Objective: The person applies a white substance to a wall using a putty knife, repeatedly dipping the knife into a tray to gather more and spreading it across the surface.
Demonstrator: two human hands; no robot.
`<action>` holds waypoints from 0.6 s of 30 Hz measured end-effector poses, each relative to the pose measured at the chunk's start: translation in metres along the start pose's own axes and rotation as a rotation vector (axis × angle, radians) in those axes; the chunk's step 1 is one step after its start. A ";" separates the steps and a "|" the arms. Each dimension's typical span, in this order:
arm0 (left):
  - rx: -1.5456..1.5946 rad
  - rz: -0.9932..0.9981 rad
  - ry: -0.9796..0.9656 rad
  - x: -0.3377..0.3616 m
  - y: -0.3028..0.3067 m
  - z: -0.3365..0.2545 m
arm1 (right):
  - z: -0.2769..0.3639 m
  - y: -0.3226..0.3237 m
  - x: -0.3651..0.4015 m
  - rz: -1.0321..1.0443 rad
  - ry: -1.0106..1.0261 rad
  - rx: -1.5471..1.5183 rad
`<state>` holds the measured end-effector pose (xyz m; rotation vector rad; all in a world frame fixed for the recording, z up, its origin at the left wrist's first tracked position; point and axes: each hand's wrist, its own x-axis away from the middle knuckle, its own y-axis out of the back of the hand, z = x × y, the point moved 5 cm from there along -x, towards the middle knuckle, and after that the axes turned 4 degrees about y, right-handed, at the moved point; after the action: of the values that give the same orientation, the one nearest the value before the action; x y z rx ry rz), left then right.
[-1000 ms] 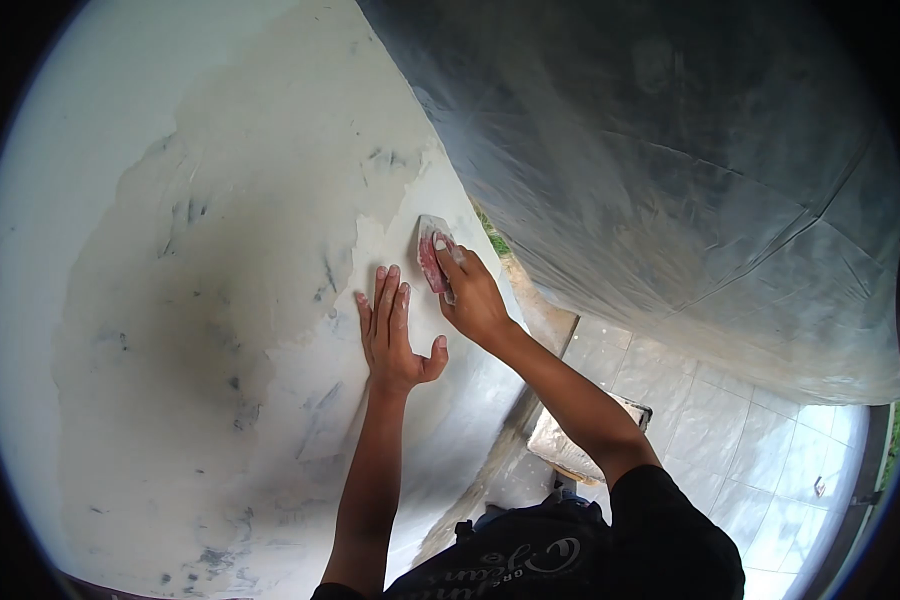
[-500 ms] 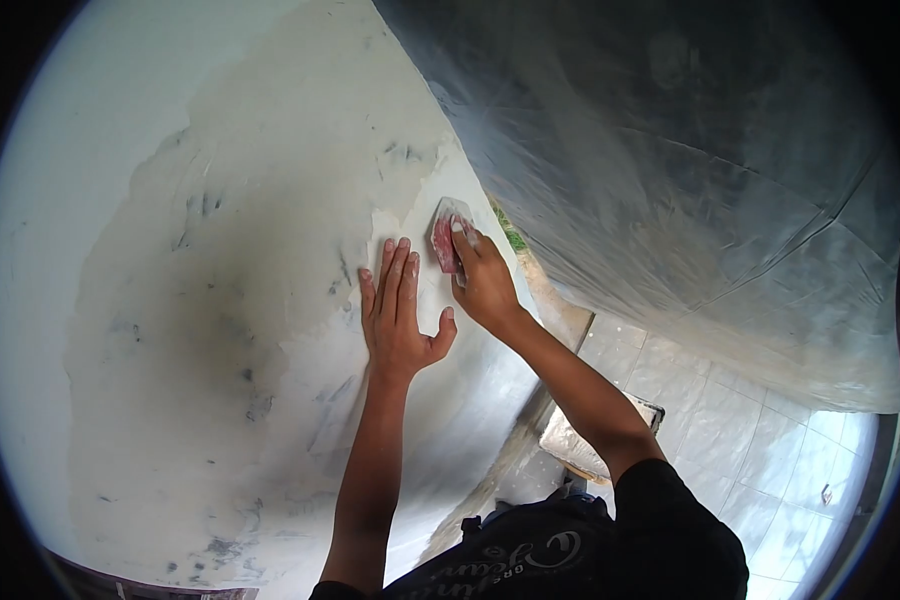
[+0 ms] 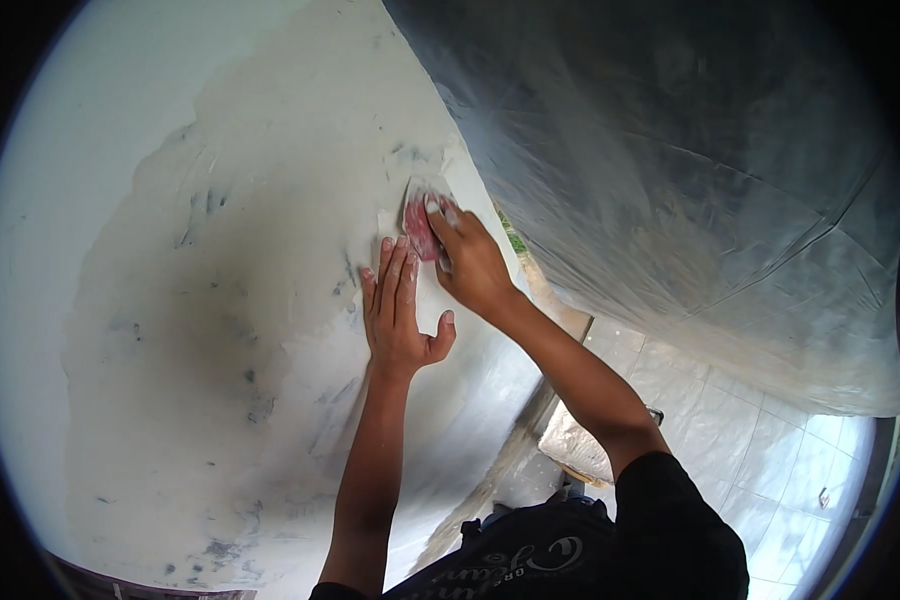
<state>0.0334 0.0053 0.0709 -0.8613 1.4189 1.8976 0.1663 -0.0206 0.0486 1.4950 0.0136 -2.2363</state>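
Note:
My left hand (image 3: 397, 315) lies flat on the white wall (image 3: 270, 200), thumb out to the side and fingers pointing up. Its fingertips carry white dust. Just right of it, my right hand (image 3: 470, 258) grips a red putty scraper (image 3: 420, 228) smeared with white. The scraper's blade rests against the wall near its right edge, close to my left fingertips. Around both hands the wall has a patchy off-white coat with dark scuffs. Part of the scraper is hidden behind my right fingers.
Grey plastic sheeting (image 3: 690, 180) hangs to the right of the wall's edge. Below it is a pale tiled floor (image 3: 750, 440). A whitish, smeared board or tray (image 3: 573, 440) sits low beside my right arm, partly covered by it.
My right hand has moved the scraper left and slightly up along the wall, nearer my left fingertips. My left hand has stayed in nearly the same place.

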 end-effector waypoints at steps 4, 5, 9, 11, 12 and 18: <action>-0.005 -0.010 -0.009 0.002 -0.001 0.000 | -0.002 0.015 0.015 -0.083 -0.074 -0.065; -0.010 -0.023 -0.017 0.001 -0.001 0.000 | -0.005 0.025 -0.002 -0.117 -0.102 -0.055; -0.010 -0.048 -0.017 0.004 -0.002 0.000 | -0.006 0.045 -0.073 -0.295 -0.039 0.028; 0.000 -0.061 -0.018 0.003 -0.002 0.001 | -0.012 0.033 -0.091 -0.262 -0.008 0.061; 0.011 -0.074 -0.024 0.004 0.000 0.001 | -0.012 0.026 -0.094 -0.234 0.023 0.096; 0.015 -0.157 -0.021 0.005 0.001 0.002 | 0.014 0.000 0.025 -0.052 -0.015 -0.026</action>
<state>0.0293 0.0070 0.0684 -0.9156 1.3117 1.7714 0.1462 -0.0329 0.0321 1.4798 0.0779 -2.2790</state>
